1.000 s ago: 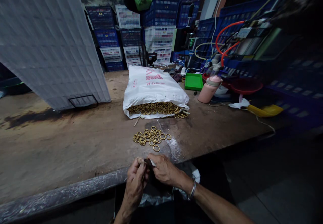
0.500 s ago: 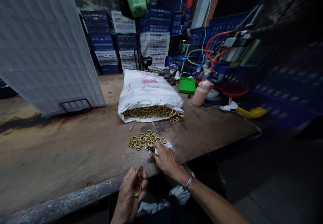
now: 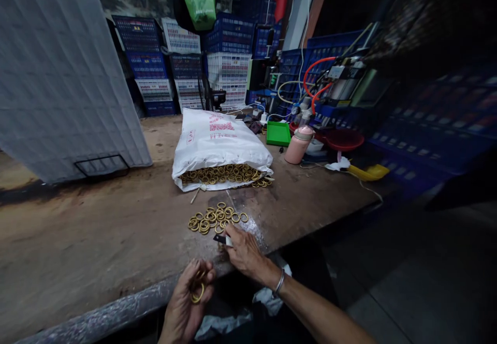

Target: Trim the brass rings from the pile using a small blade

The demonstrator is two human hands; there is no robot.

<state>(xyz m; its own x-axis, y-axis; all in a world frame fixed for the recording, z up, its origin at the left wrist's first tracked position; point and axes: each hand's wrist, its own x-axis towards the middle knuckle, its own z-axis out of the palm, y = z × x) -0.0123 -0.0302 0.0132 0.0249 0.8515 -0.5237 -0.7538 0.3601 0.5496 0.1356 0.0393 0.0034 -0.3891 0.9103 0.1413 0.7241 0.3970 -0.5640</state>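
My left hand (image 3: 189, 298), below the table's front edge, has its fingers curled around brass-coloured rings (image 3: 198, 293); one ring hangs clearly in the palm, and at least one more shows at the fingertips. Just in front of the pile, my right hand (image 3: 246, 253) pinches a small tool (image 3: 222, 239) with a flat dark end and a whitish part by the fingers. Its exact kind cannot be made out. Beyond the tool lies a loose pile of brass-coloured rings (image 3: 212, 219) on the table. Behind that, a white woven sack (image 3: 221, 142) lies with its mouth towards me, full of similar rings.
On the brown table (image 3: 116, 240) a grey-white padded panel (image 3: 73, 85) stands at left. To the right are a green tray (image 3: 278, 133), a pink bottle (image 3: 299, 146), a red dish (image 3: 344, 139) and a machine with orange hoses (image 3: 341, 83). Stacked crates (image 3: 145, 64) line the back.
The whole view has shifted, so the scene sits further left. My right hand with the tool has drawn slightly towards the table's front edge. My left hand still holds the rings.
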